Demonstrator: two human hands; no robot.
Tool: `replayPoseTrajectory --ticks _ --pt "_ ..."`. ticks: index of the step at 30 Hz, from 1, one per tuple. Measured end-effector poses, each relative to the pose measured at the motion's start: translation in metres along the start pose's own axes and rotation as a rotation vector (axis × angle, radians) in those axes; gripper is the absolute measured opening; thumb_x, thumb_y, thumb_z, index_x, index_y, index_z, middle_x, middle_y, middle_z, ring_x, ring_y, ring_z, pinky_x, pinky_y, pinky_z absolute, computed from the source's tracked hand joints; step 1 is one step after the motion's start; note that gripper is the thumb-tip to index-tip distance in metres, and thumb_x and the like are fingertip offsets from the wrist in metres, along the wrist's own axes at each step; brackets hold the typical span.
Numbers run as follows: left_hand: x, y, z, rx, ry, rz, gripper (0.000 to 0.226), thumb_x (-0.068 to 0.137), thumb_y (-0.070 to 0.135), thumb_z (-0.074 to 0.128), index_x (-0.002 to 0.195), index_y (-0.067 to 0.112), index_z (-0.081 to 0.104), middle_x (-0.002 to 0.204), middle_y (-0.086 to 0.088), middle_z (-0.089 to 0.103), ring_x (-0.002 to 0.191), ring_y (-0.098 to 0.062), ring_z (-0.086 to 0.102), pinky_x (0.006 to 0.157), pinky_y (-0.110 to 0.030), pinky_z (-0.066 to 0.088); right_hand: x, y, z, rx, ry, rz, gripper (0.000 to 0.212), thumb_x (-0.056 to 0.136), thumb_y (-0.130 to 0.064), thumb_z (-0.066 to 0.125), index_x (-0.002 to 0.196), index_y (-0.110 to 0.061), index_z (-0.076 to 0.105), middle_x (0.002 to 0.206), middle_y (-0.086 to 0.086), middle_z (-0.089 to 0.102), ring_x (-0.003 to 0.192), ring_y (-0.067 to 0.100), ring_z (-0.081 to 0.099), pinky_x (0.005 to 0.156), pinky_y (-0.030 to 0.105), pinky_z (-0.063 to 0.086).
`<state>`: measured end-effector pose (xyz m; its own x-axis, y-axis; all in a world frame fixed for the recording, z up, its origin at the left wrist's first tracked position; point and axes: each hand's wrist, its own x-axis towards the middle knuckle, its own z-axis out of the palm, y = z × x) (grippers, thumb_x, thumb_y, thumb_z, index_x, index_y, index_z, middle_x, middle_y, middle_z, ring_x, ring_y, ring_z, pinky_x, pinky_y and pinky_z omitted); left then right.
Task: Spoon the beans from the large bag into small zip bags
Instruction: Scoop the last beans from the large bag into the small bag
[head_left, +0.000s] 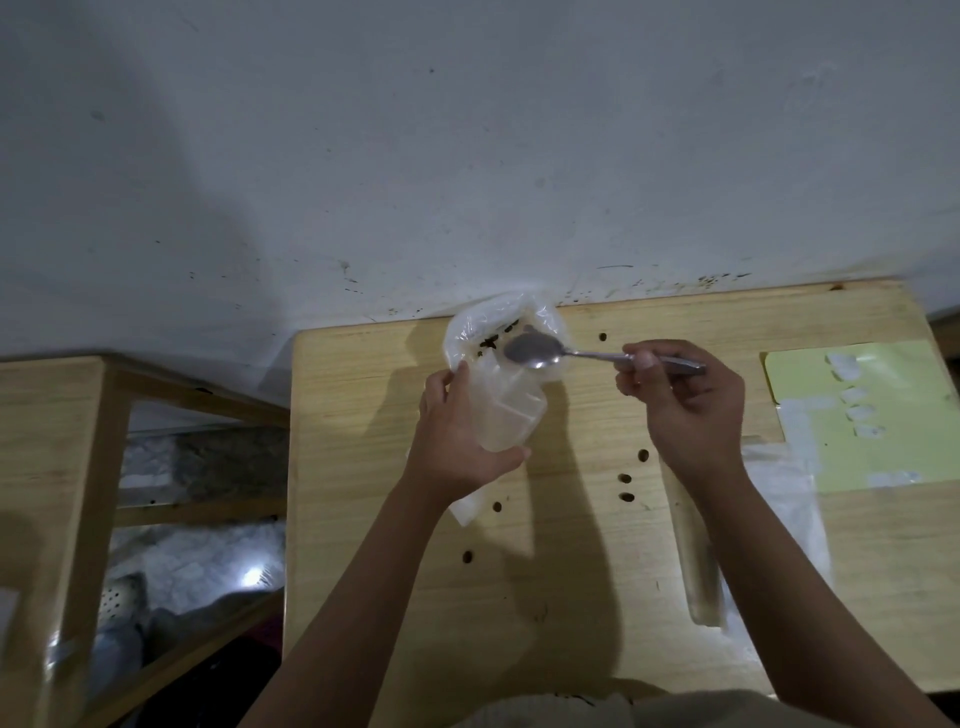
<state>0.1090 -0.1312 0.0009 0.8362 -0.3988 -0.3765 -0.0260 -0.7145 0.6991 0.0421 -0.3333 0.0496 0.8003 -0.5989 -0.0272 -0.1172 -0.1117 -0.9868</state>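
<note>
The large clear bag (470, 325) stands open at the table's far edge, with dark beans (493, 340) showing inside. My left hand (454, 441) grips a small clear zip bag (506, 415), held upright just in front of the large bag. My right hand (685, 405) holds a metal spoon (535, 351) by the handle. Its bowl hovers over the large bag's mouth, above the small bag's opening. Whether the spoon carries beans is not visible.
Several loose beans (626, 478) lie scattered on the wooden table (363, 519). A pile of flat clear bags (779, 499) lies at the right, beside a yellow-green sheet (857, 415). A second wooden table (47, 467) stands to the left across a gap.
</note>
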Motion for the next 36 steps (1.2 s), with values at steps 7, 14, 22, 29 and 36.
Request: replayPoseTrajectory --ticks 7,14,22,29,36 --pt "-0.001 -0.001 -0.002 -0.008 -0.012 0.017 0.119 0.053 0.057 0.079 0.147 0.021 0.014 0.134 0.01 0.02 0.126 -0.018 0.032 0.103 -0.043 0.041 0.011 0.035 0.034 -0.175 0.032 -0.046 0.01 0.091 -0.014 0.061 0.095 -0.018 0.069 0.083 0.002 0.069 0.078 0.016 0.069 0.061 0.026 0.056" --pt "-0.004 0.003 -0.003 -0.065 0.003 0.034 0.118 0.052 0.056 0.077 0.147 0.018 0.018 0.131 0.013 0.022 0.123 -0.018 0.038 0.099 -0.041 0.045 0.009 0.064 0.057 -0.334 0.005 -0.277 0.015 0.089 -0.002 0.059 0.099 -0.003 0.07 0.089 0.006 0.069 0.082 0.001 0.059 0.064 0.006 0.042" --pt "-0.001 0.003 -0.002 -0.07 -0.014 0.046 0.122 0.049 0.064 0.072 0.148 0.018 0.018 0.131 0.017 0.021 0.125 -0.017 0.037 0.101 -0.041 0.044 0.004 0.064 0.071 0.007 0.271 0.344 0.013 0.09 -0.006 0.058 0.092 -0.004 0.07 0.076 0.0 0.066 0.064 -0.006 0.061 0.057 0.008 0.046" --pt "-0.002 0.006 -0.004 -0.101 -0.001 0.081 0.119 0.054 0.052 0.083 0.148 0.016 0.019 0.133 0.013 0.023 0.122 -0.013 0.037 0.101 -0.034 0.042 0.009 0.066 0.069 0.089 0.285 0.527 0.011 0.089 -0.008 0.061 0.085 -0.009 0.071 0.069 0.002 0.065 0.064 0.012 0.06 0.063 0.025 0.05" --pt "-0.003 0.007 -0.006 -0.093 0.049 0.186 0.113 0.057 0.049 0.083 0.148 0.02 0.022 0.139 0.01 0.026 0.124 -0.014 0.039 0.098 -0.03 0.043 0.01 0.067 0.06 0.044 0.209 0.493 0.022 0.088 -0.008 0.062 0.073 -0.023 0.069 0.072 0.003 0.066 0.072 0.018 0.062 0.07 0.031 0.053"
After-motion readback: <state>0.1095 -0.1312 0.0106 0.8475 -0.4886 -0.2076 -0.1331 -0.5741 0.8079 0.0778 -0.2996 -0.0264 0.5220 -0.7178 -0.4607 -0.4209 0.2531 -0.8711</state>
